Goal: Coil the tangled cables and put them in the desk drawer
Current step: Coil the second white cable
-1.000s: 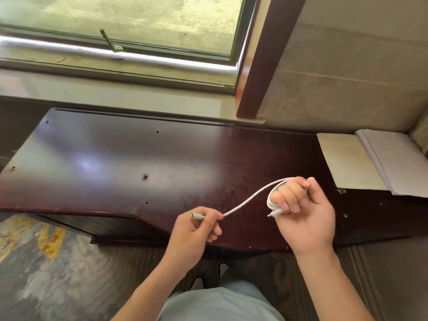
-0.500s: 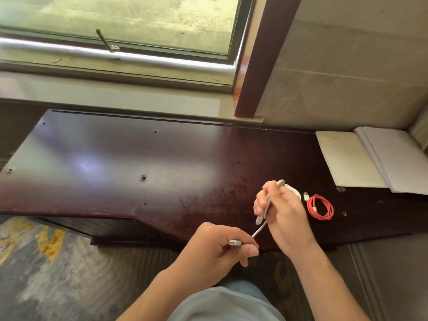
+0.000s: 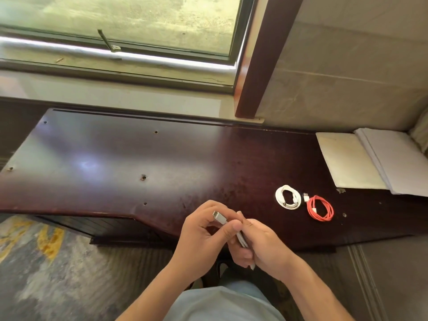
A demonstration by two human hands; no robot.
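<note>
At the near edge of the dark wooden desk (image 3: 162,158) we hold a third cable (image 3: 240,238) in both hands, close to our body, while two finished coils wait on the wood to the right.

The risks, as we judge them: the short grey-white lead is stiff at its plug (image 3: 219,218), and if our grip on that end slackens before the turns are bundled, the loops could spring open and we would be winding again. The hands work just past the desk edge, so a dropped cable would likely land on the floor, not the wood. No drawer shows open in this view, so both hands may have to let go of a coil to pull one out.

Our left hand (image 3: 203,239) curls its fingers inward and pinches the plug end between thumb and forefinger, the metal tip poking up and left. Our right hand (image 3: 261,246) presses up against it, fingers folded round the cable's body, with a pale end showing below the knuckles; how many turns sit inside the fist we cannot tell.

Farther right on the desk, the white coil (image 3: 287,197) lies flat, just beside the red coil (image 3: 320,208). Beyond them, papers (image 3: 347,163) sit at the far right corner.
</note>
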